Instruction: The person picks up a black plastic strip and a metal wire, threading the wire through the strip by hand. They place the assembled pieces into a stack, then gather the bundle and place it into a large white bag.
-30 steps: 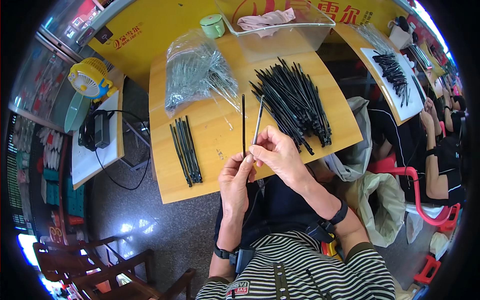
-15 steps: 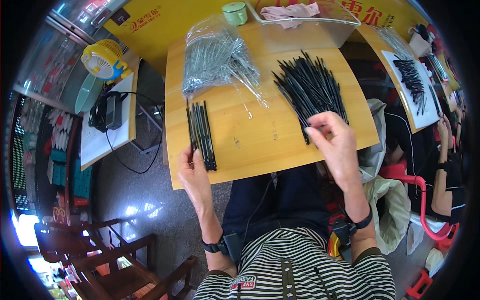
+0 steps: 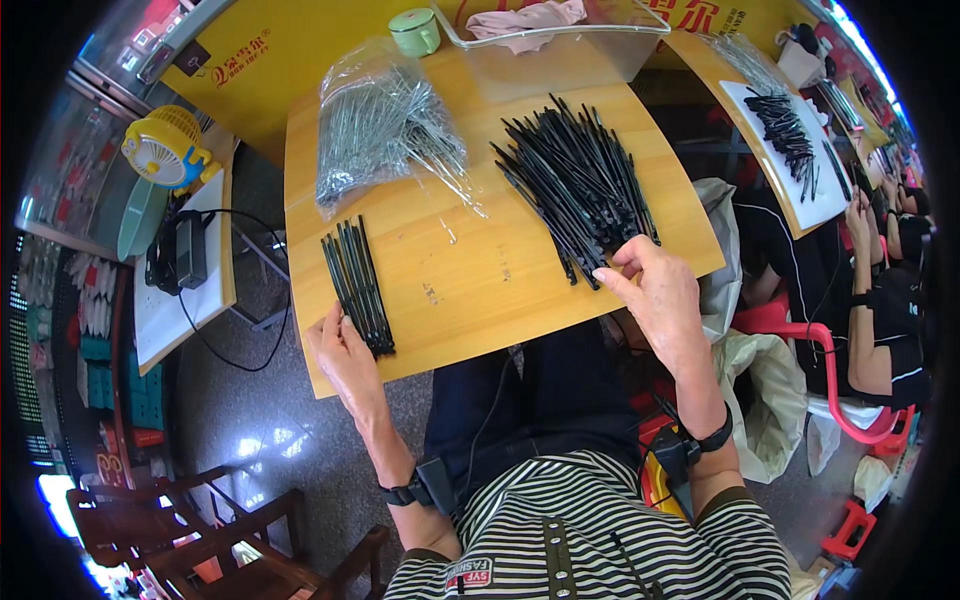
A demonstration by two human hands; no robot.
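Note:
Several thin black sticks lie side by side in a neat row at the left of the table. My left hand is at the row's lower left edge, its thumb and fingertips closed about the lower end of the outermost stick. A larger fanned pile of black sticks lies to the right. At the pile's near end is my right hand, thumb and forefinger apart by the stick ends, with no stick seen in it. Between the groups, farther back, a clear plastic bag spills thin, pale rods.
The wooden table carries a green mug and a clear bin with pink cloth at its back. A yellow fan stands on a side table at left. At right, other people sit by a table with more black sticks.
My right hand has come down to the near end of the pile, its forefinger uncurled. The leftmost stick now lies closer along the row at my left hand. The whole view has shifted.

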